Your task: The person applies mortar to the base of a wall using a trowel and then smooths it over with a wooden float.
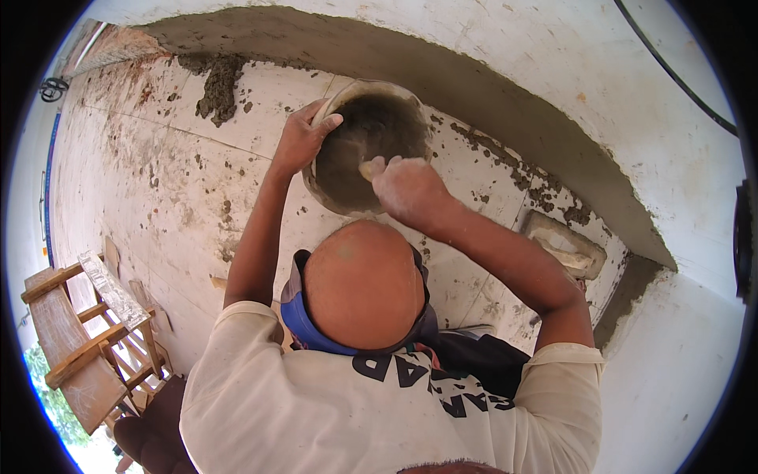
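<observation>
A round, pale-rimmed basin [324,178] stands on the splattered floor in front of my bent knee [363,276]. Murky grey slurry [379,130] fills its inside. My left hand [306,136] grips the basin's left rim, thumb over the edge and fingers outside. Over the near right part of the basin, my right hand [410,189] is closed around something with a yellowish, handle-like end [365,171]. The rest of that object is hidden by the hand and basin, so its kind is unclear.
Damp grey plaster [505,103] bands the lower wall. Mortar clumps [219,91] lie on the floor. A rectangular grey tool resembling a plastering float [564,243] rests at right. Wooden furniture [87,340] stands at left. A black cable [671,71] crosses the upper right.
</observation>
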The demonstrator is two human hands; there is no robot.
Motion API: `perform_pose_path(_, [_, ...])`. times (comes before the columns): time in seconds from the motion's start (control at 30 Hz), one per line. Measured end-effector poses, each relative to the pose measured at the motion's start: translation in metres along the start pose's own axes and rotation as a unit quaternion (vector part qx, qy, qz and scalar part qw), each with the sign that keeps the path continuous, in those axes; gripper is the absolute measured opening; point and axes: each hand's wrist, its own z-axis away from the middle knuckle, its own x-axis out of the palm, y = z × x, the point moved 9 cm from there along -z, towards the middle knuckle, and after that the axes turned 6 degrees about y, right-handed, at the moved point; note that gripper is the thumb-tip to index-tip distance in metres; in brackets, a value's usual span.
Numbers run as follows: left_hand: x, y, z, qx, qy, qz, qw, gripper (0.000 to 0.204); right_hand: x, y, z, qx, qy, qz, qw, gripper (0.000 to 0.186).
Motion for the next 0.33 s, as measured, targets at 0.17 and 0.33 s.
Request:
perform_pose_path(0.17, [0.016,0.011,0.001,-0.001,0.007,0.007,1.0,0.047,-0.009,0.039,0.044,0.047,-0.005,-0.007,0.999,0.035])
perform_pose_path(0.33, [0.002,0.002,-0.005,-0.02,0.026,0.04,0.999,0.049,-0.046,0.088,0.048,0.191,-0.078,0.032,0.978,0.047])
